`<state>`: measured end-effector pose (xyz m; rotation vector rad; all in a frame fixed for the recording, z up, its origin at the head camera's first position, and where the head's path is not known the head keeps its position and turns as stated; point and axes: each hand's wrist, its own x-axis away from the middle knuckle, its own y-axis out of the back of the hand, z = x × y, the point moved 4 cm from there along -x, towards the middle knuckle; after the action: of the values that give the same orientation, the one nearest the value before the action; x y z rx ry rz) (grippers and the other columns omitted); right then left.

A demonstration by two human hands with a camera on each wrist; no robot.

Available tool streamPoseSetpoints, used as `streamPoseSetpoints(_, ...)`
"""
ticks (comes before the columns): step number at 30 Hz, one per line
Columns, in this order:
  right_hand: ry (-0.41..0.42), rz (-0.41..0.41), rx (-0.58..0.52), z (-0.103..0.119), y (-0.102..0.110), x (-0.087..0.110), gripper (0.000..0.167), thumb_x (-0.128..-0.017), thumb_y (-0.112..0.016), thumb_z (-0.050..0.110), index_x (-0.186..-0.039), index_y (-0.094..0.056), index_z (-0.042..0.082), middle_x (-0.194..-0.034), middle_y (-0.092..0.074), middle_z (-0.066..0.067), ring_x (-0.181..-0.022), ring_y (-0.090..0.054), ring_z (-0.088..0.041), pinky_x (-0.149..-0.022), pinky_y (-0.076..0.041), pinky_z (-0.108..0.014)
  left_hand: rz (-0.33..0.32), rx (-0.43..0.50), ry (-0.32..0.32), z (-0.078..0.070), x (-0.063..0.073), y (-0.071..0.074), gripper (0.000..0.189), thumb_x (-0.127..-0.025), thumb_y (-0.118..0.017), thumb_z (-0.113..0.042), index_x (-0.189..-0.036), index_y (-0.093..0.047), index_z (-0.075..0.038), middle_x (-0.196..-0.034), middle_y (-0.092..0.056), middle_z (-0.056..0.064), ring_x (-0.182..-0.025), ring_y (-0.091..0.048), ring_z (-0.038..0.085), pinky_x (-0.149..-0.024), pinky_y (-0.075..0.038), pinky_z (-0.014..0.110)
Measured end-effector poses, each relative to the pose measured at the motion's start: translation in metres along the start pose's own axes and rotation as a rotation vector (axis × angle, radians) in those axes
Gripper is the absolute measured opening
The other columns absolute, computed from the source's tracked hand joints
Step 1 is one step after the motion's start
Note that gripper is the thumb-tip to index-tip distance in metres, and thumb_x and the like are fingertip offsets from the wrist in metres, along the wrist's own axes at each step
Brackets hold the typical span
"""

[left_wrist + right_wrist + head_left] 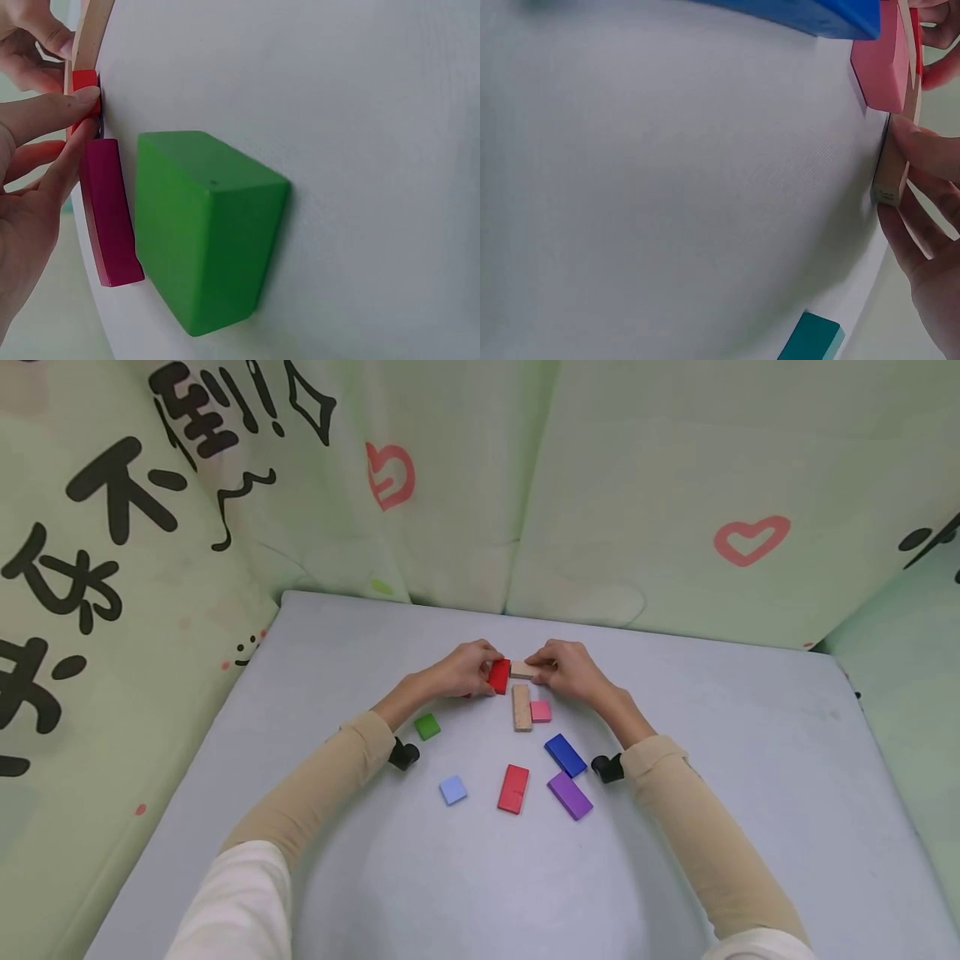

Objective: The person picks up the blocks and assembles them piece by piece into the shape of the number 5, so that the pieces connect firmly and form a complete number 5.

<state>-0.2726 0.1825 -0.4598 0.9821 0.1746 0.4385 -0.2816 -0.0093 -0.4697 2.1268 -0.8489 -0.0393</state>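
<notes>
My left hand [467, 670] pinches a red block [500, 677] between thumb and fingers at the far middle of the table. Close to its right, my right hand [572, 672] holds a plain wooden block [522, 670] by its outer end. The red and wooden blocks meet end to side in the head view. In the right wrist view, thumb and fingertips lie on either side of the wooden block [891, 166]. Beside the left fingers lies a magenta block [112, 217], mostly hidden from the head view by that hand.
Nearer lie a second wooden block [522, 708] touching a pink block [541, 711], then blue [566, 755], purple [570, 796], red [513, 789], light blue [453, 790] and green [427, 727] blocks. A teal block [811, 341] shows in the right wrist view. Printed curtains hang behind the table.
</notes>
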Motion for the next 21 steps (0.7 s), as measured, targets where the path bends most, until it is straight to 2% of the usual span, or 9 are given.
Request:
streamPoseSetpoints(11,-0.020,-0.004,0.016,0.0021,0.0000,-0.0008,0.029,-0.095,-0.071,0.005,-0.123,-0.074,0.001,-0.105,-0.070,-0.016,-0.096,-0.059,-0.028,-0.088,-0.052,-0.041,-0.004,-0.003,-0.012,-0.0022,0.0008,0.0007,0.065,-0.090,-0.078,-0.009,-0.148,-0.052,0.001,-0.144,-0.051,0.015,-0.107,-0.054,0.023,-0.083,-0.052,0.025)
streamPoseSetpoints(21,-0.048,0.010,0.004,0.0005,-0.0009,-0.0047,0.028,-0.094,-0.072,0.005,-0.121,-0.075,0.000,-0.107,-0.071,-0.016,-0.099,-0.061,-0.029,-0.092,-0.053,-0.044,-0.005,-0.043,-0.036,-0.0038,-0.0024,-0.0009,0.061,-0.090,-0.078,-0.007,-0.145,-0.055,0.004,-0.141,-0.053,0.017,-0.105,-0.055,0.023,-0.084,-0.051,0.025)
